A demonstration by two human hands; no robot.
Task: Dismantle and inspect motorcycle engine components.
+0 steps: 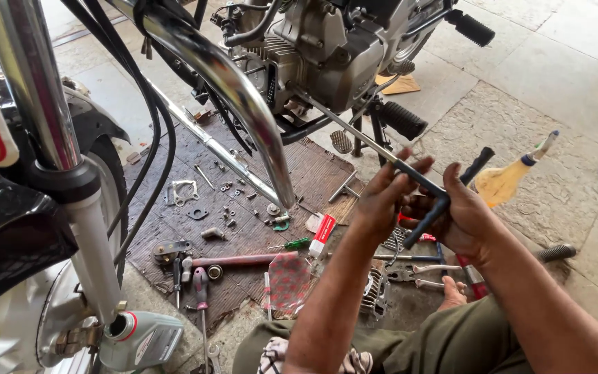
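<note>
Both my hands hold a long T-handle wrench [354, 131] whose steel shaft runs up and left to the grey motorcycle engine [327, 55]. My left hand [381, 197] wraps the shaft just below the black cross handle [451, 195]. My right hand [466, 220] grips that cross handle. The wrench tip meets the lower side of the engine, near the chrome exhaust pipe [243, 97].
A dark mat [174, 228] on the stone floor carries several loose bolts, a gasket, screwdrivers, a hammer and pliers [417, 271]. A grey oil bottle [143, 339] stands by the front fork [95, 242]. A yellow oil bottle [506, 179] lies at right. My knees are below.
</note>
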